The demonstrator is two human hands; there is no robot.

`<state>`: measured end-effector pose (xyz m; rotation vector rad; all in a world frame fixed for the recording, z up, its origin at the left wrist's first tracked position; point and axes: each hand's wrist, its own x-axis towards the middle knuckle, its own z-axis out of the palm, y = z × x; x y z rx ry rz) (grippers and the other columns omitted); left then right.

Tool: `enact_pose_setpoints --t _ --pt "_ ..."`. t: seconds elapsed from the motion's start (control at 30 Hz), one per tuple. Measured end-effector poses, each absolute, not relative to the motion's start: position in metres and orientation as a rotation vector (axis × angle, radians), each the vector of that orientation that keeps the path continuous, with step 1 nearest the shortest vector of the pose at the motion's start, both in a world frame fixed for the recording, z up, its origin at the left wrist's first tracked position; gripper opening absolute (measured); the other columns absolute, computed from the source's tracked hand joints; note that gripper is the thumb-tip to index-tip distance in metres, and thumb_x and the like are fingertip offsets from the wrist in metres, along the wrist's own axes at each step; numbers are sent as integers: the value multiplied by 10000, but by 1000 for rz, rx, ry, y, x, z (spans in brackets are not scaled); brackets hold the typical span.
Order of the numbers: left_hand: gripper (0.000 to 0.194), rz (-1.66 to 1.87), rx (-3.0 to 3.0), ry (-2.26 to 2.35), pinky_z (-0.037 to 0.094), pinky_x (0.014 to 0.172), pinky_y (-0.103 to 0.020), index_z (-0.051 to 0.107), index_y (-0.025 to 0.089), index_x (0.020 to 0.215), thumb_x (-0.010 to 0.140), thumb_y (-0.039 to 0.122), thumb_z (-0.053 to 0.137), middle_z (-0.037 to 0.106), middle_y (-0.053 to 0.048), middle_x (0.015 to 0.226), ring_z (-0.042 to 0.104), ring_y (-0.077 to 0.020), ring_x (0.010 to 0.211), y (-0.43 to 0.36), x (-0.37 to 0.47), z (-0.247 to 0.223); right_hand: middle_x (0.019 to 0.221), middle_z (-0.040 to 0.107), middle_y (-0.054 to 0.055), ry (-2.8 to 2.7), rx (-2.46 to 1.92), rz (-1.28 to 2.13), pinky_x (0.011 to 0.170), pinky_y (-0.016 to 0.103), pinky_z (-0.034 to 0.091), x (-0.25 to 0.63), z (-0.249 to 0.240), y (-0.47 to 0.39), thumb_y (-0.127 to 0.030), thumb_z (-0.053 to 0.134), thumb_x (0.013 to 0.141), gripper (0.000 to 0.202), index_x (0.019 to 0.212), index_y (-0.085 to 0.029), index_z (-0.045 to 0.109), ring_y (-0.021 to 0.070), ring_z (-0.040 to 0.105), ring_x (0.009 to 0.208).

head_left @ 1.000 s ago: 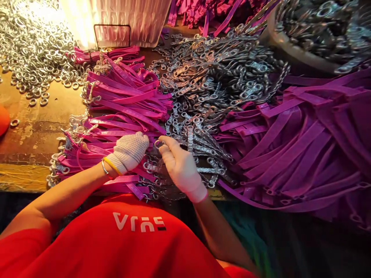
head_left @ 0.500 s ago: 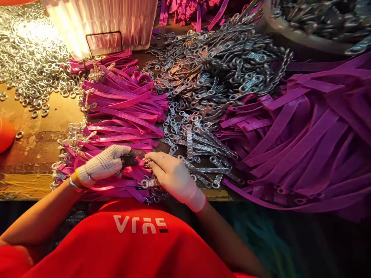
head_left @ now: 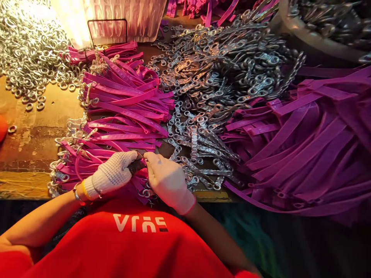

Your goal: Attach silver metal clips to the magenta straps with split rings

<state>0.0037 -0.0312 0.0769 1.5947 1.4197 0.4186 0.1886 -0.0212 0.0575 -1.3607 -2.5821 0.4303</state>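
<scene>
One head-worn view, from close above the red shirt (head_left: 127, 251), forward and down onto the table (head_left: 37, 133)

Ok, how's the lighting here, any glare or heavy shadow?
Head view: glare washes out some upper-left metal rings; head view: shadow falls across the right hand; head view: purple straps at right look dimmer, with near-black below the table edge.

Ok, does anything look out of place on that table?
Yes: one ring lies apart from the ring pile, near the orange object at far left, so looks stray. Some purple straps hang past the front table edge.
</scene>
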Motion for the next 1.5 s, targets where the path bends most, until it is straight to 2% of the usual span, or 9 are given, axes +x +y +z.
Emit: enact_pose_setpoints --t 0.2,0.3,0.47,0.83,0.93,1.07,1.2,1.33,1.5 --pt "152 121 1801 1407 458 725 -298 629 170 899 844 119 497 707 -67 891 632 -206 780 -31 7 71 798 703 78 -2596 -1394 398 583 326 341 188 54 -23 -196 410 1011 278 1094 -168 673 201 628 661" --pt "170 256 1697 1391 484 768 -303 643 168 935 840 138 505 705 -74 912 645 -212 824 -33 6 68 913 753 77 -2449 -1446 563 661 309 418 188 56 -21 -221 415 1026 279 1140 -172 665 210 691 770" --pt "231 401 1220 1294 336 458 -207 584 170 841 925 369 500 521 36 579 448 -108 476 -33 0 66 1139 752 83 -2509 -1398 796 713 301 476 194 70 -15 -258 546 969 356 1316 -183 566 227 719 906" --pt "219 390 1386 1251 368 530 -181 593 154 774 669 70 419 633 1 732 507 -114 616 -30 -4 57 750 668 65 -2889 -1121 485 561 326 295 190 60 -17 -108 398 969 232 996 -128 628 178 586 636" --pt "279 393 1340 1227 384 531 -177 657 144 863 712 86 430 681 -16 800 534 -116 634 -29 -4 60 768 678 63 -2894 -1219 514 584 318 305 196 68 -13 -273 514 995 184 946 -161 651 183 583 664" --pt "386 449 1206 1209 379 485 -182 683 147 1199 865 213 503 713 -43 899 500 -92 556 -29 -2 67 858 680 97 -2678 -1423 412 708 325 396 223 67 15 -556 592 946 366 918 -201 678 237 606 832" --pt "512 610 936 1258 337 430 -189 572 160 1388 929 385 584 672 -22 761 431 -71 456 -30 0 74 867 667 178 -2173 -1965 -55 679 380 412 248 41 52 -446 597 942 380 1109 -110 661 304 601 807" --pt "499 733 618 1119 256 385 -196 601 143 1334 900 389 616 715 -85 895 393 -42 414 -32 -3 81 888 699 159 -2062 -1936 21 659 377 438 255 15 70 -287 574 898 382 1236 -117 628 286 617 765" --pt "447 720 349 974 297 395 -219 652 121 1260 861 304 567 717 -109 887 427 -69 429 -37 -9 84 962 730 116 -1953 -1705 225 821 421 509 263 17 65 -296 518 917 230 1041 -196 684 283 656 904"
